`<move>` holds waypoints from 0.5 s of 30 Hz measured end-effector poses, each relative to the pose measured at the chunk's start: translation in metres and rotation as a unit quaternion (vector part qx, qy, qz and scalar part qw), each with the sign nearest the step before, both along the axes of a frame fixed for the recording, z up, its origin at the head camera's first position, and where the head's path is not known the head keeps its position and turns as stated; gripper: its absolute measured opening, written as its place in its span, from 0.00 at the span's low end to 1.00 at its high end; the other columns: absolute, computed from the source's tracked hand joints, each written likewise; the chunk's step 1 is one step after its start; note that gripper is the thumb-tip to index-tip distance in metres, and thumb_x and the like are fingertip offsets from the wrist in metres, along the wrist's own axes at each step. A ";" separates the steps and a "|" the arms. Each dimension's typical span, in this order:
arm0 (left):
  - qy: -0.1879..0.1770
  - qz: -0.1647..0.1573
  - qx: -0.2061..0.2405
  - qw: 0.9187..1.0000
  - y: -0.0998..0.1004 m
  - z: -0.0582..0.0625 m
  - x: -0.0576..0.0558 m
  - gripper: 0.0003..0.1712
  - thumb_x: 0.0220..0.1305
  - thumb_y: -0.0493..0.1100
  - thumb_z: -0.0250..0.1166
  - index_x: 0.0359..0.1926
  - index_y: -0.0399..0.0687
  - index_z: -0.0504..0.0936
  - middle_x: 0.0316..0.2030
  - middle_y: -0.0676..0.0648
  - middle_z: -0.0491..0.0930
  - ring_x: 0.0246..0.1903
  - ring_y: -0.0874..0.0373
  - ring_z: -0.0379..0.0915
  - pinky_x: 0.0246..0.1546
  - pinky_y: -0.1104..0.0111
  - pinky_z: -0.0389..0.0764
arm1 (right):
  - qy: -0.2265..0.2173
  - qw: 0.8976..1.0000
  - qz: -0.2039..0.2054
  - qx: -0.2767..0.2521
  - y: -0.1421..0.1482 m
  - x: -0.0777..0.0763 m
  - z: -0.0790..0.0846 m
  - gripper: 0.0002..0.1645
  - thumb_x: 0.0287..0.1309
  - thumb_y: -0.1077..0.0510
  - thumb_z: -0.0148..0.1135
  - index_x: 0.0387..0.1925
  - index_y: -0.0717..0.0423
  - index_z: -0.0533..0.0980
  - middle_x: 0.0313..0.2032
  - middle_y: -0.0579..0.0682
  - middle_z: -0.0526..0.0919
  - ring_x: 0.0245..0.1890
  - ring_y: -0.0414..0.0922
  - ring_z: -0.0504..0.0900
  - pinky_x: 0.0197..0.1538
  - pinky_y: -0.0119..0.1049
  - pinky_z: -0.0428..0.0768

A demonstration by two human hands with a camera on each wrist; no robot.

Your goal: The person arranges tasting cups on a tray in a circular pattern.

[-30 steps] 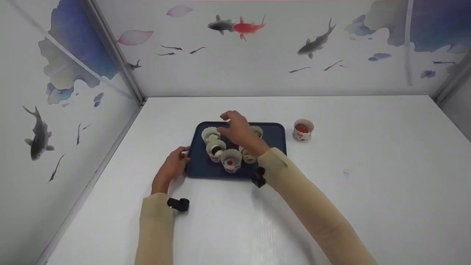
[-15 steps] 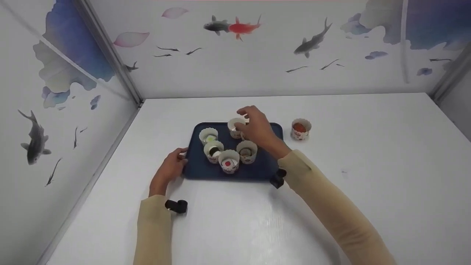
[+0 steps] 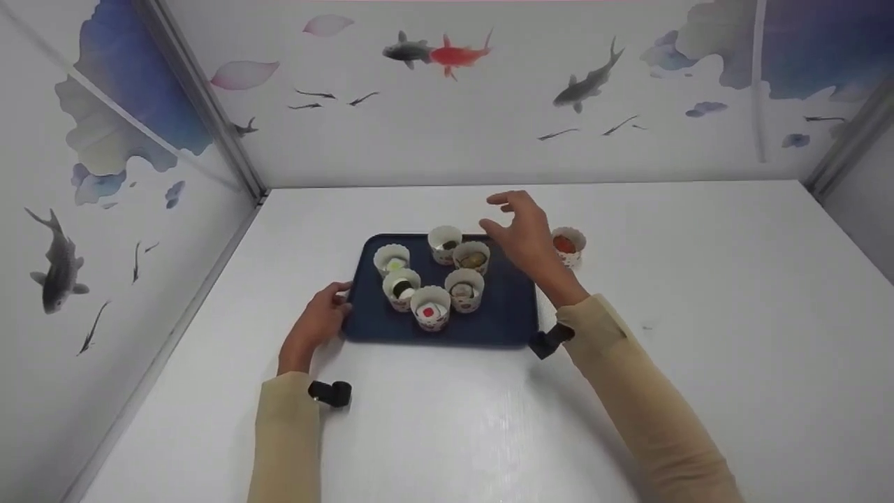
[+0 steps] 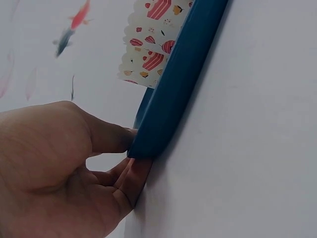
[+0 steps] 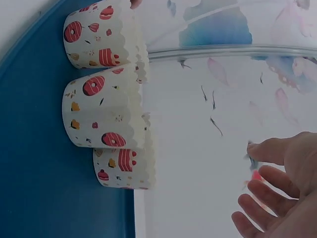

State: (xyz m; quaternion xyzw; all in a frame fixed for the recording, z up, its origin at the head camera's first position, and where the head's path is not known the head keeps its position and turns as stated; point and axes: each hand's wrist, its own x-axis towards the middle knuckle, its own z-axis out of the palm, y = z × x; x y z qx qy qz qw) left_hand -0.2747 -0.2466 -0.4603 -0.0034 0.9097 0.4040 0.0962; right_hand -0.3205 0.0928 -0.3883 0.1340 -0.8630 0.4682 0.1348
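Note:
At the left end of a dark blue tray [image 3: 499, 318], my left hand [image 3: 321, 318] pinches the rim. In the left wrist view its thumb lies on top of the tray edge, with fingers below. Several patterned paper cupcake cups [image 3: 431, 318] stand on the tray, each with a small item inside. My right hand [image 3: 525, 234] hovers over the tray's far right corner, fingers apart and loosely bent, holding nothing. Just right of it, a paper cup [image 3: 570, 258] with something red-orange inside stands on the table, partly behind the hand.
The white table [image 3: 670, 391] stretches around the tray. A white wall [image 3: 447, 150] with painted fish closes off the back, and another painted wall [image 3: 160, 335] runs along the left. In the right wrist view, upright cups [image 5: 101, 111] line the blue tray.
My right hand has moved right, from over the cups to the tray's far right corner, uncovering the cups beneath. My left hand stays on the tray rim.

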 end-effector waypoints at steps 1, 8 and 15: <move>-0.001 -0.002 -0.001 1.000 0.000 0.000 0.000 0.28 0.76 0.35 0.47 0.74 0.38 0.61 0.63 0.29 0.70 0.62 0.39 0.70 0.63 0.49 0.71 | -0.001 1.000 -0.012 -0.002 0.004 0.000 -0.001 0.24 0.65 0.59 0.65 0.60 0.62 0.74 0.60 0.61 0.75 0.63 0.59 0.74 0.62 0.51 0.76; 0.003 0.001 -0.006 1.000 0.001 0.002 0.003 0.27 0.76 0.34 0.48 0.73 0.36 0.62 0.63 0.28 0.71 0.62 0.38 0.70 0.64 0.47 0.70 | -0.049 0.996 -0.078 0.016 0.028 -0.003 -0.013 0.26 0.64 0.58 0.65 0.62 0.61 0.73 0.63 0.61 0.73 0.64 0.58 0.72 0.64 0.52 0.73; 0.001 0.004 -0.011 1.000 0.003 0.001 0.003 0.28 0.76 0.35 0.48 0.74 0.38 0.62 0.63 0.29 0.71 0.63 0.38 0.70 0.65 0.47 0.70 | -0.081 0.991 -0.108 0.023 0.047 -0.009 -0.023 0.30 0.64 0.59 0.64 0.66 0.62 0.70 0.67 0.63 0.70 0.67 0.59 0.70 0.68 0.54 0.69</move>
